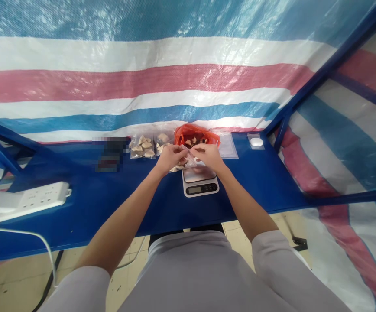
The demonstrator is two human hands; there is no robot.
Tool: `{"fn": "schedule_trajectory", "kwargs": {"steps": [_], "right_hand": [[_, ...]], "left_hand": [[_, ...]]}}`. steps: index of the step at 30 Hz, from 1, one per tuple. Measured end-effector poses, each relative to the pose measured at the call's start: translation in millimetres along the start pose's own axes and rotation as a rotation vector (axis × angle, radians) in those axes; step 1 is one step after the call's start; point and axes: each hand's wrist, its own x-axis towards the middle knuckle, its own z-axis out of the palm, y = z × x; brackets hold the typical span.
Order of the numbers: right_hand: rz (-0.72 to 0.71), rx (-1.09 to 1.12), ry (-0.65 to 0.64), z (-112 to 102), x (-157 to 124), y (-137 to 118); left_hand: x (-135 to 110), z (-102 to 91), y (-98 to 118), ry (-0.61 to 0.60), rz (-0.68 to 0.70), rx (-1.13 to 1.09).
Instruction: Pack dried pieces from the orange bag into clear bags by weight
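Observation:
Between both hands hangs a clear plastic bag (190, 161) with pale brown dried pieces in its lower left part. My left hand (171, 157) pinches the bag's top edge from the left. From the right, my right hand (207, 155) closes its fingers on the same edge. Beneath the bag and my right hand stands a white kitchen scale (202, 189) with a dark display strip; its plate is partly covered. Just behind the hands, a red plastic bag (196, 129) lies open with more dried pieces (192, 141) inside.
Left of the hands lie two filled clear bags, one (142, 146) fully visible, and a blurred dark object (111, 154). Flat clear bags (228, 146) and a small packet with a white disc (256, 142) lie to the right. A power strip (28, 199) sits on the blue table (90, 208).

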Motion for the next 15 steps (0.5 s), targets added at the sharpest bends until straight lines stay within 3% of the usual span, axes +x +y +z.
{"fn": "schedule_trajectory", "kwargs": {"steps": [8, 15], "right_hand": [[0.000, -0.194, -0.064, -4.9, 3.1, -10.1], [-0.078, -0.610, 0.026, -5.8, 6.8, -19.5]], "left_hand": [[-1.3, -4.3, 3.7, 0.026, -0.013, 0.091], [-5.2, -26.3, 18.3, 0.136, 0.153, 0.638]]}}
